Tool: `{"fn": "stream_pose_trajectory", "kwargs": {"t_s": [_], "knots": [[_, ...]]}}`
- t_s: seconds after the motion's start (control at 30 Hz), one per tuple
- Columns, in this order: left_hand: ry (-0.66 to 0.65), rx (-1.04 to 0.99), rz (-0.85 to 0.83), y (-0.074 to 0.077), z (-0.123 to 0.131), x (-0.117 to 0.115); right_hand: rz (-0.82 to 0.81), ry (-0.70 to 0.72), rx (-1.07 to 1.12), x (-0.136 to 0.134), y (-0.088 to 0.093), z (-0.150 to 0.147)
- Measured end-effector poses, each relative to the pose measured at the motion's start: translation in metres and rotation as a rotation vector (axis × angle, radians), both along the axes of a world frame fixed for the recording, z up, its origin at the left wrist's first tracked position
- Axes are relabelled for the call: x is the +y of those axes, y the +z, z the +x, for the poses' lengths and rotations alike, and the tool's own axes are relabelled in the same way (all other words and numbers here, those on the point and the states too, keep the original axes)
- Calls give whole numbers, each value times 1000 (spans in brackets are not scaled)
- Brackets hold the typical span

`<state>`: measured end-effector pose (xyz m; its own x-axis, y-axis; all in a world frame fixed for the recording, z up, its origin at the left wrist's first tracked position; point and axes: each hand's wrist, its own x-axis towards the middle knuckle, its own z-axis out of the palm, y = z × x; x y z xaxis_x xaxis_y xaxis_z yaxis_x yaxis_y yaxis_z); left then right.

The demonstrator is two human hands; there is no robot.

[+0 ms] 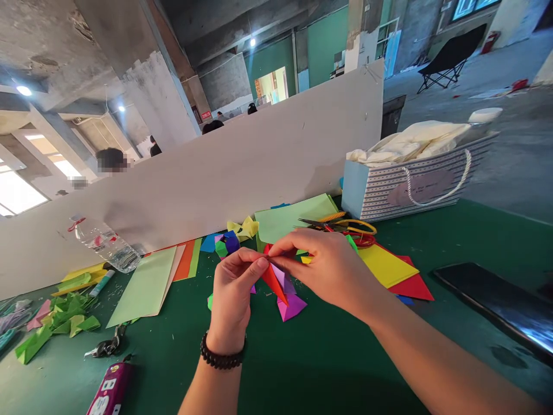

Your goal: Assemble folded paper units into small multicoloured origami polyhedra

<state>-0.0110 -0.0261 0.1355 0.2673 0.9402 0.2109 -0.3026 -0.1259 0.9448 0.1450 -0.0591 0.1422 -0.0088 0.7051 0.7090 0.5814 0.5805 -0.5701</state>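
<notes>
A folded red paper piece [273,283] is pinched between my two hands above the green table. My left hand [235,288] has its thumb and forefinger closed on the paper's upper end; a dark beaded bracelet circles the wrist. From the other side my right hand [322,262] pinches the same end, fingertips meeting the left ones. Purple and magenta folded paper [292,307] shows just behind and below the red piece; whether they are joined I cannot tell. Beyond the hands lie a blue and green folded paper shape [227,245] and a yellow folded one [244,228].
Scissors [360,225] and yellow sheets [384,265] lie right of the hands, near a black phone [492,305]. A striped paper bag [419,178] stands behind. Leftward are pale green sheets [140,285], a tilted water bottle [106,245] and green paper pieces [64,317]. A white partition [259,167] borders the table.
</notes>
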Motion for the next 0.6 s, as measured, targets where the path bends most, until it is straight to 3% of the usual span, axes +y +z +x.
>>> {"fn": "stream_pose_trajectory", "kwargs": {"t_s": [0.13,0.37,0.6], "knots": [[26,25,46,-4,1,2,-93,78,20,-2,5,4],[66,70,127,-6,0,2,-152,24,29,-6,9,9],[87,29,124,-5,1,4,-276,59,2,-3,7,10]]}}
